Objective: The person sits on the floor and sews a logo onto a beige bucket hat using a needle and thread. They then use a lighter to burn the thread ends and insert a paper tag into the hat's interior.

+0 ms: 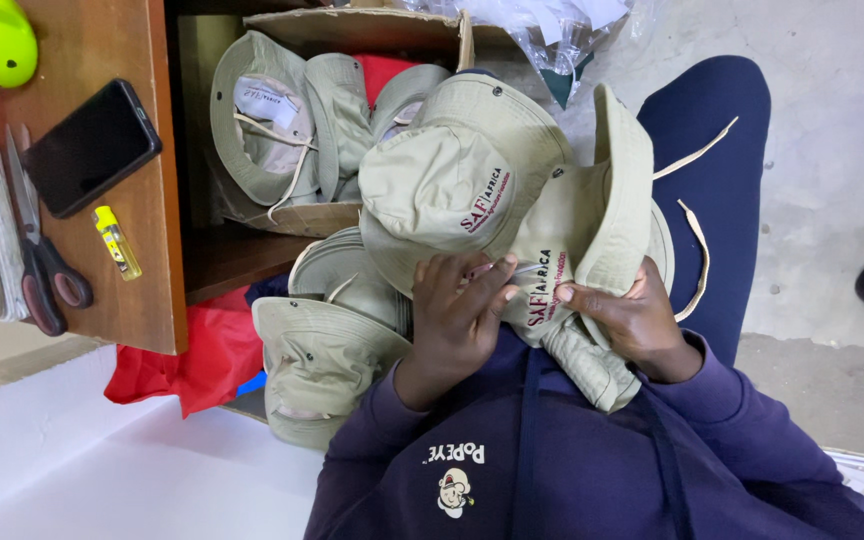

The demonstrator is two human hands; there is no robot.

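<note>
Khaki bucket hats (512,215) are being held on the lap. One hat's brim is being pinched by the left hand (457,315), fingers curled together, and a crumpled hat by the right hand (627,320), fingers pressed together. More hats are being kept in a cardboard box (352,30) near scissors (37,260).

Grey concrete floor (832,150), brown wooden table (102,60), even light
</note>
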